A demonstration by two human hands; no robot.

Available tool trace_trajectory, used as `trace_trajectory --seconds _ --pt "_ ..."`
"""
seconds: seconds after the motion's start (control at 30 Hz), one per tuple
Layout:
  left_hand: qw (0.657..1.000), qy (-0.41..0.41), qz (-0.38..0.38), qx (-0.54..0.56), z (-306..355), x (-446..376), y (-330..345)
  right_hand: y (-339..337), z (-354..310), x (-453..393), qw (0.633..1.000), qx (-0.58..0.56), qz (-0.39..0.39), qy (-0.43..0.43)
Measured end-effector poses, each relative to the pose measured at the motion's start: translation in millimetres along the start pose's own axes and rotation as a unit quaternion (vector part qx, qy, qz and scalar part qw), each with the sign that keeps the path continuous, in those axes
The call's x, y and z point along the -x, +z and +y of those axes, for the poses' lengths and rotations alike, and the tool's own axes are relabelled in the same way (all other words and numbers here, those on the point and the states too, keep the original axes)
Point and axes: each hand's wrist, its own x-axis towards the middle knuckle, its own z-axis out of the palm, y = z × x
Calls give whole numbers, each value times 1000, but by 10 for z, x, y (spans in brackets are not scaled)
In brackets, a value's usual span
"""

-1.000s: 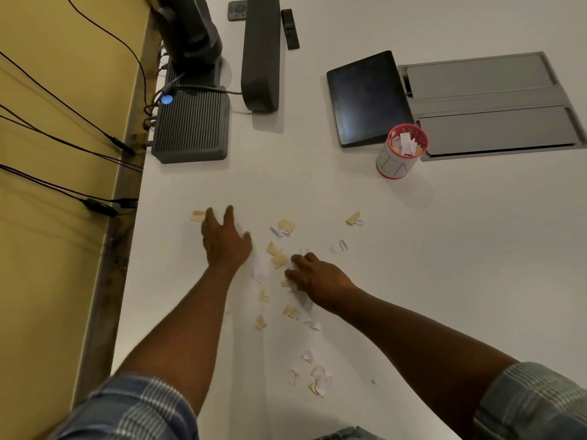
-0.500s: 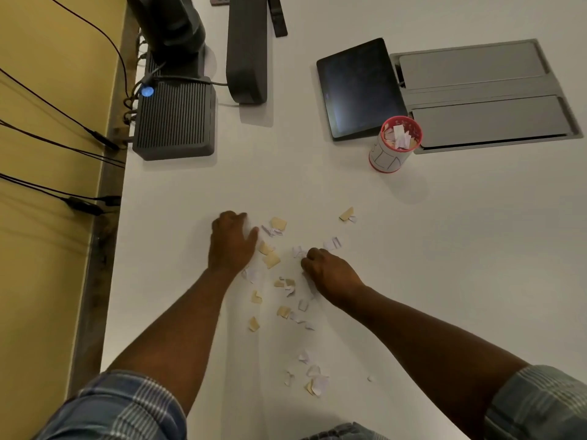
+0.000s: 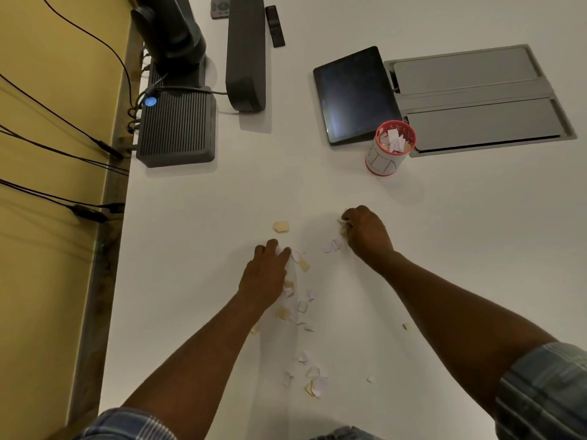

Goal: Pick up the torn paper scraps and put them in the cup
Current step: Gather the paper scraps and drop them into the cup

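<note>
Left hand point(image 3: 266, 271): lying on the worktop point(image 3: 444, 249), scraps point(image 3: 300, 308) sitting just right of it and nearer the person.
Right hand point(image 3: 365, 231): resting right of the left hand, touching scraps.
Cup point(image 3: 389, 150): standing beyond the right hand, well apart, holding scraps.
Tablet point(image 3: 354, 93): lying beyond the cup, touching it.

bare table point(image 3: 333, 192) before cup point(image 3: 390, 149), tablet point(image 3: 354, 95) behind

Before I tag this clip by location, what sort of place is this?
Probably an office meeting room: a white table with a built-in cable hatch, a tablet and a conference camera.
</note>
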Motion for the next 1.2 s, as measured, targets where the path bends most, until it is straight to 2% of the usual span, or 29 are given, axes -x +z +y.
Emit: trace_trajectory --seconds 0.13,0.33,0.43,0.6,0.7,0.83,0.97,1.1,1.2 --pt "999 -47 -12 25 79 143 72 43 -68 38 996 42 -78 -8" --pt "997 -59 -10 57 198 335 108 249 -355 452 961 143 -168 -164" --pt "996 -64 -28 52 260 409 121 317 -389 636 943 165 -168 -235" --pt "990 -34 38 131 276 554 189 359 -340 850 938 153 -144 -275" --pt "980 -21 58 187 270 595 206 365 -323 895 944 154 -140 -258" --pt "983 -10 75 165 279 548 192 367 -305 881 953 153 -129 -225" --pt "982 -33 84 164 317 475 143 335 -266 793 976 145 -92 -132" --pt "941 -132 117 290 332 305 -7 83 -164 566 999 -26 -34 16" --pt "895 -177 94 399 379 100 -201 -267 -72 395 992 -114 8 58"
